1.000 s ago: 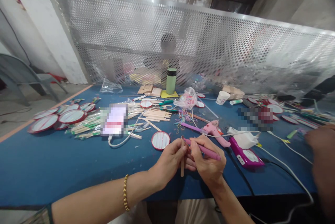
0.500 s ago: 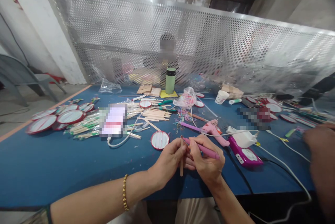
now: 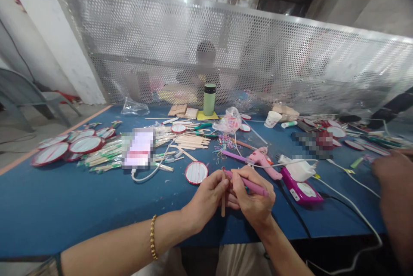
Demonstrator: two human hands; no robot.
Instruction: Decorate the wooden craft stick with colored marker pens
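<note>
We see almost no change over the last 1 s: our 2 hands hold the same pose, so we judge the work at the stick's far end is ongoing. Left hand (image 3: 206,197) pinches the wooden stick (image 3: 223,208), which points away from us. Right hand (image 3: 257,198) is clamped on the pink pen (image 3: 254,187), slanted, tip by that far end; can't tell contact. Beyond: red-rimmed disc (image 3: 196,173), pink glue gun (image 3: 262,161), green flask (image 3: 209,103).
</note>
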